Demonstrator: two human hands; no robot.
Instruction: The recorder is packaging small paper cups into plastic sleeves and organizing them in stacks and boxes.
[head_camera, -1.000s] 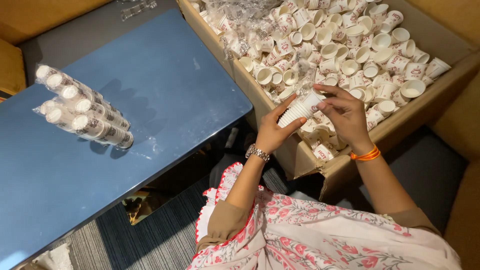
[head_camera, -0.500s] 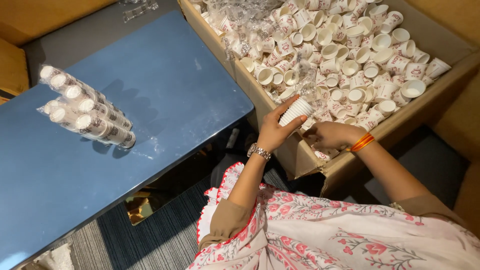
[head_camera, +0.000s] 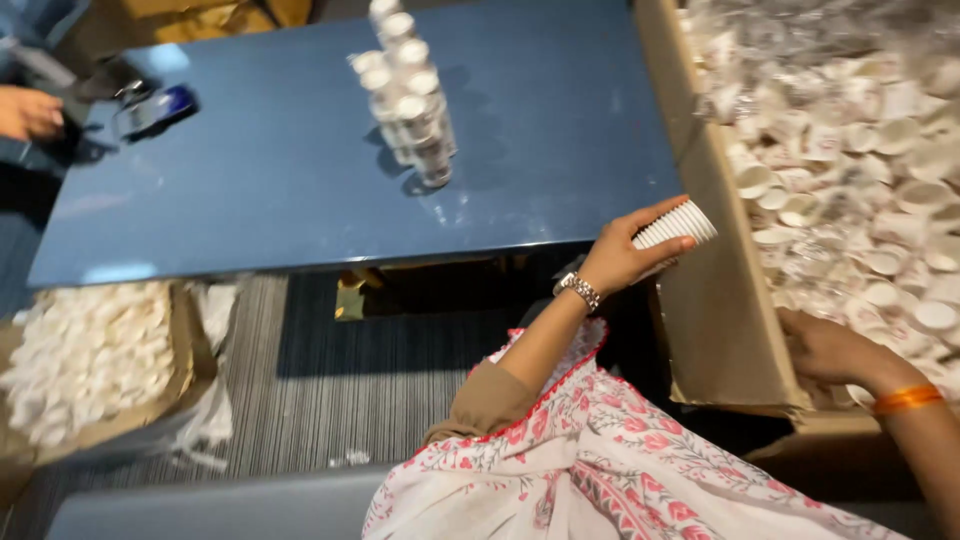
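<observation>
My left hand (head_camera: 615, 258), with a watch on the wrist, is shut on a short stack of white ribbed paper cups (head_camera: 678, 224). It holds the stack tilted in the gap between the blue table (head_camera: 250, 190) and the big cardboard box (head_camera: 715, 300). Loose white paper cups (head_camera: 860, 180) fill that box. My right hand (head_camera: 825, 345), with an orange bangle on the wrist, rests among the cups at the box's near edge. Its fingers are curled and partly hidden, so I cannot tell whether it holds a cup.
Several tall stacks of cups (head_camera: 410, 100) stand on the table's far middle. A second box of white cups (head_camera: 90, 360) sits on the floor at the left. Another person's hand (head_camera: 25, 110) is beside a dark phone (head_camera: 155, 108) at the table's left end. A striped rug (head_camera: 400, 360) lies below.
The view has swung left. My left hand carried the cup stack away from over the box toward the table. My right hand left the stack and dropped to the box's near edge.
</observation>
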